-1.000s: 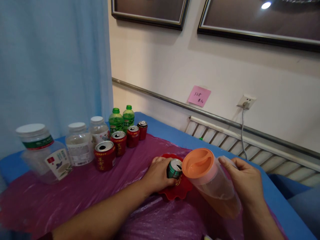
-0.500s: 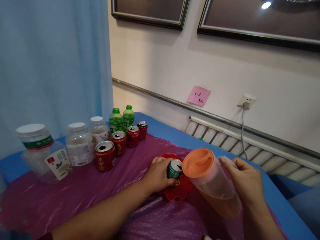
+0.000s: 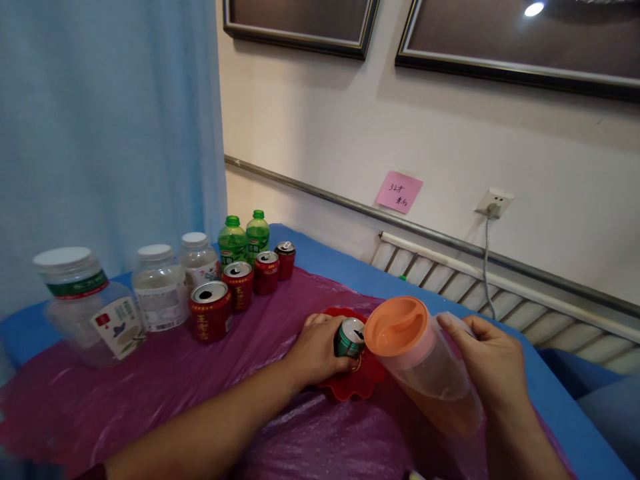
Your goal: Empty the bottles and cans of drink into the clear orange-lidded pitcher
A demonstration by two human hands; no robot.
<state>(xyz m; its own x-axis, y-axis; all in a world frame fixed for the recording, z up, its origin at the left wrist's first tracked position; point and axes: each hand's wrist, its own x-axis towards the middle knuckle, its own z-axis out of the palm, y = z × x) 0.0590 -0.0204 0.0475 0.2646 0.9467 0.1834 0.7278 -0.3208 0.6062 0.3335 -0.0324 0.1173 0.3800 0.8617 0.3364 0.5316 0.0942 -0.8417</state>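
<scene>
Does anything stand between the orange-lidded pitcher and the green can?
Nothing visible does. The right hand holds the pitcher tilted, its lid beside the can; the left hand holds the can's opposite side. Whether lid and can touch is unclear.

The blue worktop (image 3: 320,262) carries a purple plastic sheet (image 3: 310,453) — on it lies a red tray (image 3: 369,377). Left of the tray stand four red cans (image 3: 213,322), two green bottles (image 3: 233,245) and — farther left of it — three clear jars (image 3: 160,300).
</scene>
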